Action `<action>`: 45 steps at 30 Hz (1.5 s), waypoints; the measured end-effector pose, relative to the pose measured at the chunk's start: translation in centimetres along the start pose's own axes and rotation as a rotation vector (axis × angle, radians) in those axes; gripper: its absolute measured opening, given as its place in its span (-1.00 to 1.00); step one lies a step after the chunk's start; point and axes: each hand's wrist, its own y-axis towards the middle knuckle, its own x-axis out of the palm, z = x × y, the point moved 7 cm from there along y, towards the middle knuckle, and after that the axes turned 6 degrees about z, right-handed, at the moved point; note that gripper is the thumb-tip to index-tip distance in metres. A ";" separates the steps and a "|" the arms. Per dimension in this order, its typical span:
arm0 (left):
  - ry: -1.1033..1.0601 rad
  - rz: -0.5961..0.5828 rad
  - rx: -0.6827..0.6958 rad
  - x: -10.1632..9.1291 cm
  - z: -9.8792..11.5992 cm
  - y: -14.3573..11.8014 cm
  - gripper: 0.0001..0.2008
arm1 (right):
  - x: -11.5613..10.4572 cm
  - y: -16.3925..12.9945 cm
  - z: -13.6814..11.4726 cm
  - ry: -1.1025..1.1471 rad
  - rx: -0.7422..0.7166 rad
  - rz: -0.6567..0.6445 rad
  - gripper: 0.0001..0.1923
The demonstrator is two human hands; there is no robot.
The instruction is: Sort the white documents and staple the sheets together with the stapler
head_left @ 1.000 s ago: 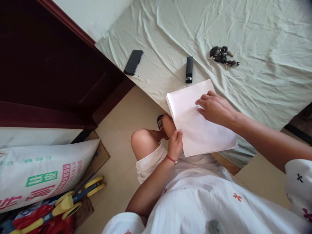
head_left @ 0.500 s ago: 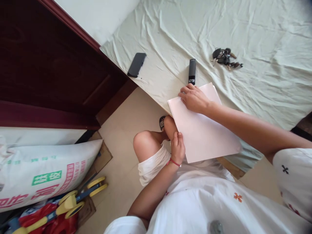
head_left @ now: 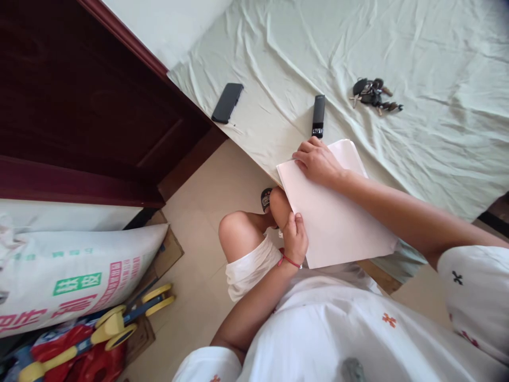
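Observation:
White sheets of paper [head_left: 338, 223] lie at the near edge of the cloth-covered surface, partly overhanging it toward my lap. At their far corner, the edges of more than one sheet show. My left hand [head_left: 295, 241], with a red string on the wrist, is closed on the left edge, thumb on top. My right hand [head_left: 318, 163] rests across the far edge, its fingers bent over it; its fingertips are partly hidden. Just beyond the right hand lies a narrow black device [head_left: 318, 115] with a small shiny end.
A black phone [head_left: 228, 103] lies near the surface's left edge, and a bunch of keys [head_left: 376, 95] farther right. The pale green cloth [head_left: 429, 127] is wrinkled. Left are a dark red wooden panel [head_left: 79, 101], a printed white sack [head_left: 79, 270] and a yellow-wheeled toy [head_left: 115, 323].
The view has shifted slightly. At the far corner, the sheets' edges now sit closer together. Both hands keep about the same places on the paper.

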 end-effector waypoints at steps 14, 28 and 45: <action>0.052 -0.041 0.104 0.2 1.0 -0.5 -0.57 | -1.2 0.9 -0.1 0.218 -0.073 -0.001 -0.65; 0.058 -0.061 0.090 0.2 1.6 -0.6 -0.61 | -1.8 0.3 1.0 0.148 -0.072 -0.027 -0.64; 0.011 -0.063 0.022 0.6 0.9 -0.4 -0.62 | -0.5 0.6 -0.4 -0.057 -0.051 -0.096 -0.68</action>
